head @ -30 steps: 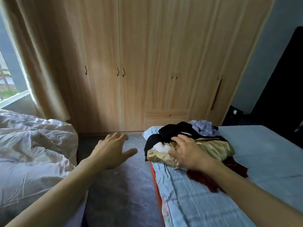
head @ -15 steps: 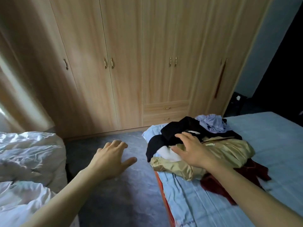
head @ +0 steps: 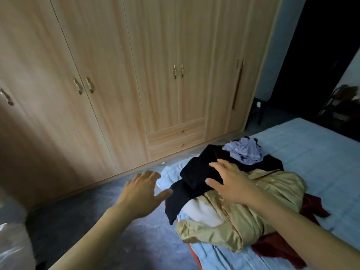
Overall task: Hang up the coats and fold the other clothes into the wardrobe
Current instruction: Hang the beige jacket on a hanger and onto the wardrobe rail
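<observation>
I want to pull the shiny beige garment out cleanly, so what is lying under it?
Under the shiny beige satin garment a dark red garment shows at the right and near edges, on the light blue bedsheet. How far it runs underneath is covered.

dim | soft daylight | right side dark | edges warped, blurred

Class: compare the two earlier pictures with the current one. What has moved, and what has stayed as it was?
The right hand moved off the gold garment up over the black garment; the left hand neared the pile. Neither grips anything. The pile has not shifted and the wardrobe stays closed.
</observation>
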{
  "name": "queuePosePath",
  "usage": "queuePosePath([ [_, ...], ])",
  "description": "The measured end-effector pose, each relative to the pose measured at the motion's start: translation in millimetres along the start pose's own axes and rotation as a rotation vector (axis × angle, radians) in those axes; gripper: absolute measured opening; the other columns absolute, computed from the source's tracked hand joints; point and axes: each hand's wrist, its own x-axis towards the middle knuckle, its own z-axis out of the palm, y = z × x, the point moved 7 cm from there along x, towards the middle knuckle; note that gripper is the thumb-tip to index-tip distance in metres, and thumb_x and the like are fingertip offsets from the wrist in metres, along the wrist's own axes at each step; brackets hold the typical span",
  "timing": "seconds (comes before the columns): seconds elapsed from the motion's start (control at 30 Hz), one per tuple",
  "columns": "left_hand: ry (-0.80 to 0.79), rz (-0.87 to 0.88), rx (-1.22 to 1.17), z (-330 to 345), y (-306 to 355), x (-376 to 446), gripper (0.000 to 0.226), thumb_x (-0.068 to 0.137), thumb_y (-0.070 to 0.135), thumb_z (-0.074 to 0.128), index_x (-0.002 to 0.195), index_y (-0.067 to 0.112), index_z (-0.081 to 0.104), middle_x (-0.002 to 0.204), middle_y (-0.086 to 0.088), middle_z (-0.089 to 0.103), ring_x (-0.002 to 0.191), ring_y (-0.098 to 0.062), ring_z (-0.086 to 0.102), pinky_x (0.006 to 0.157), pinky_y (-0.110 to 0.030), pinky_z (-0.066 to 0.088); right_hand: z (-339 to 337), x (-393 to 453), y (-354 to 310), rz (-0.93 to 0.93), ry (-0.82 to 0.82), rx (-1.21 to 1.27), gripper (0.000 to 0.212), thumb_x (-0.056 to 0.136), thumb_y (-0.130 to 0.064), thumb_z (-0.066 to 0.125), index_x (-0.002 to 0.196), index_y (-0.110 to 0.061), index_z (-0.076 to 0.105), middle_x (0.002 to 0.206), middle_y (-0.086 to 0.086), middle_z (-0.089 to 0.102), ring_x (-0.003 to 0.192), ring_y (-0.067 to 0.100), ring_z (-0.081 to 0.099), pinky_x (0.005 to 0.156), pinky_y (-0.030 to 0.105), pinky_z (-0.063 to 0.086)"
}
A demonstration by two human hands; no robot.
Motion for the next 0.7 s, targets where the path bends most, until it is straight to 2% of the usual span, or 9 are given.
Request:
queuePosePath([
  [0.13, -0.038, 0.15, -0.049, 2.1, -1.6, 61.0, 0.074, 0.085, 0.081, 0.034, 0.141, 0.032, 0.042, 0.149, 0.008, 0.043, 0.134, -0.019, 0.042, 0.11, -0.042, 0.038, 0.9, 23.4, 6.1, 0.092, 0.04, -0.01, 0.066, 0.096, -0.061, 0.042, 0.151, -0.029, 0.028, 0.162, 0.001, 0.019, 0.147, 0.024, 0.021, 0.112, 0.046, 0.033],
  [0.3, -0.071, 0.338, -0.083, -0.9, 6.7, 116.6, 0.069, 0.089, 0.073, 0.042, 0.141, 0.026, 0.044, 0.147, 0.004, 0.045, 0.132, -0.021, 0.043, 0.107, -0.042, 0.039, -9.9, 31.5, 4.7, 0.24, 0.12, -0.032, 0.066, 0.094, -0.06, 0.047, 0.148, -0.024, 0.035, 0.153, 0.003, 0.033, 0.137, 0.027, 0.037, 0.107, 0.044, 0.039],
  [0.4, -0.067, 0.437, -0.072, -0.4, 19.0, 145.0, 0.072, 0.09, 0.073, 0.04, 0.143, 0.026, 0.042, 0.149, 0.004, 0.043, 0.133, -0.023, 0.042, 0.107, -0.044, 0.039, -15.5, 27.6, 7.4, 0.319, 0.158, -0.022, 0.067, 0.094, -0.06, 0.049, 0.148, -0.023, 0.036, 0.152, 0.004, 0.035, 0.137, 0.027, 0.038, 0.108, 0.043, 0.038],
  [0.47, -0.092, 0.507, -0.09, 5.0, 34.5, 157.5, 0.071, 0.09, 0.072, 0.042, 0.143, 0.025, 0.042, 0.148, 0.0, 0.044, 0.132, -0.025, 0.043, 0.106, -0.046, 0.04, -15.9, 21.7, 14.0, 0.369, 0.176, -0.006, 0.066, 0.094, -0.058, 0.05, 0.147, -0.021, 0.037, 0.152, 0.006, 0.036, 0.138, 0.028, 0.037, 0.11, 0.044, 0.037],
  [0.6, -0.137, 0.63, -0.127, 19.1, 76.8, 170.2, 0.065, 0.092, 0.066, 0.046, 0.14, 0.023, 0.044, 0.144, -0.002, 0.047, 0.129, -0.026, 0.044, 0.102, -0.043, 0.043, -18.0, 7.1, 35.3, 0.448, 0.188, 0.007, 0.062, 0.094, -0.053, 0.053, 0.143, -0.017, 0.043, 0.144, 0.009, 0.046, 0.13, 0.027, 0.045, 0.105, 0.04, 0.041],
  [0.7, -0.171, 0.703, -0.099, 31.6, 109.3, 180.4, 0.063, 0.092, 0.066, 0.046, 0.139, 0.024, 0.044, 0.145, -0.001, 0.045, 0.129, -0.027, 0.044, 0.101, -0.045, 0.042, -21.2, 0.2, 60.0, 0.492, 0.23, 0.041, 0.051, 0.093, -0.05, 0.057, 0.133, -0.019, 0.051, 0.135, 0.006, 0.05, 0.123, 0.026, 0.049, 0.102, 0.041, 0.043],
])
